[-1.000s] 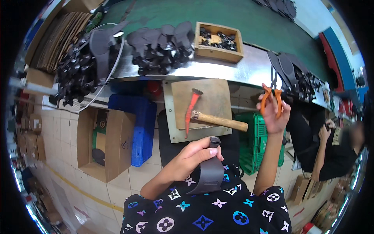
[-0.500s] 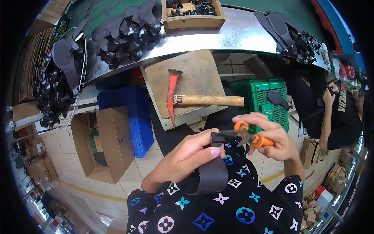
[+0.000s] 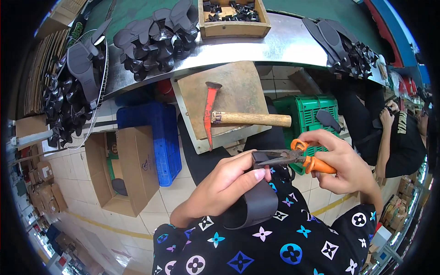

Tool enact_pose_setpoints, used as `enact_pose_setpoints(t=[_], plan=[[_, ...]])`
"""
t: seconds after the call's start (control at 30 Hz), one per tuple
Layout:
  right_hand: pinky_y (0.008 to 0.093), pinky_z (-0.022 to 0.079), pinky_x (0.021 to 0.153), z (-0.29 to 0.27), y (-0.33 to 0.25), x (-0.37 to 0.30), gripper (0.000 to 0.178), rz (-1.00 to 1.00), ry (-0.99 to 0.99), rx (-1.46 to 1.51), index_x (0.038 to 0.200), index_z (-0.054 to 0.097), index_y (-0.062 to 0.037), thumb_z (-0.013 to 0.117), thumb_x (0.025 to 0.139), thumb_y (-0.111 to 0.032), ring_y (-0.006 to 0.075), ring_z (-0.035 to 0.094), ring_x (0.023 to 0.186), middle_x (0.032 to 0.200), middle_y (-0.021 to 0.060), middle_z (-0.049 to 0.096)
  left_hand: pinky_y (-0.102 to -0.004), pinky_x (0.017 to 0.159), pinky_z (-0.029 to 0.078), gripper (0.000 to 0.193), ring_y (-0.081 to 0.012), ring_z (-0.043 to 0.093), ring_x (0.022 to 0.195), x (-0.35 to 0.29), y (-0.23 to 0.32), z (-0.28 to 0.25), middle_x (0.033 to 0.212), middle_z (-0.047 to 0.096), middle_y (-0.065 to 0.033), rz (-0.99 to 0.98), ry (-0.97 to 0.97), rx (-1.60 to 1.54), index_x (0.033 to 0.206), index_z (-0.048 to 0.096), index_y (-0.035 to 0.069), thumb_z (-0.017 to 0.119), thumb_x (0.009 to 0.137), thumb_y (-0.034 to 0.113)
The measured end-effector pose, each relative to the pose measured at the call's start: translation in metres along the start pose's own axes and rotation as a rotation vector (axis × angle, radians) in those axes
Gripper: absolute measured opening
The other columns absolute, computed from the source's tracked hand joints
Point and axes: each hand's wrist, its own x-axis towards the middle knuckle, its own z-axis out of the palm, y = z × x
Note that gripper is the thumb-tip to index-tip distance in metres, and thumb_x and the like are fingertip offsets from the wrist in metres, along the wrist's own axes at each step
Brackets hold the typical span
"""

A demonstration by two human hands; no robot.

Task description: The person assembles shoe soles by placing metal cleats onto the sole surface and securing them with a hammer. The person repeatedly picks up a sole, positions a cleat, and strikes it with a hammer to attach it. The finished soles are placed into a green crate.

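My left hand [image 3: 224, 185] is wrapped round the heel of a black heeled shoe [image 3: 262, 204], whose squared heel end points up and away. The dark curved sole bends down below my fingers against my patterned shirt. With my right hand [image 3: 346, 160] I grip a pair of pliers [image 3: 277, 157] by its orange handles. The pliers' jaws lie at the heel end, next to my left thumb. Whether they are clamped on anything there I cannot tell.
A red-headed hammer [image 3: 250, 119] lies on a worn board [image 3: 238, 85] ahead. Behind it, a wooden box [image 3: 236, 30] of small black pieces and piled heeled shoes [image 3: 160, 39] sit on the metal bench. A green crate [image 3: 298, 110] stands right, with a co-worker [image 3: 401, 137] beyond; a cardboard box [image 3: 137, 169] is left.
The pliers have turned and come over the heel end, their jaws now level and pointing left. My right hand has moved slightly right; my left still holds the shoe.
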Motion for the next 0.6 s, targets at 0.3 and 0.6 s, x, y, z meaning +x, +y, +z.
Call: enact_pose_setpoints(t=[0.3,0.6], plan=[[0.0418,0.047,0.095,0.003,-0.030,-0.002,0.030,0.099,-0.011,-0.137,0.090,0.064,0.0090,0.060,0.067,-0.010,0.0404,0.055,0.105,0.113,0.0263,0.054,-0.0285,0.056,0.039,0.033,-0.0097,0.050,0.058,-0.006,-0.004,-0.005,0.064,0.057,-0.0069,-0.141,0.036,0.125,0.093,0.067,-0.001,0.055,0.099,0.029],[0.0425,0.047,0.095,0.010,-0.042,-0.007,0.029,0.128,-0.010,-0.225,0.089,0.062,0.0098,0.061,0.068,-0.011,0.0405,0.055,0.105,0.114,0.0270,0.055,-0.0281,0.054,0.038,0.033,-0.0087,0.046,0.057,-0.012,-0.005,-0.001,0.062,0.055,-0.0065,-0.116,0.080,0.119,0.091,0.067,-0.002,0.056,0.098,0.028]])
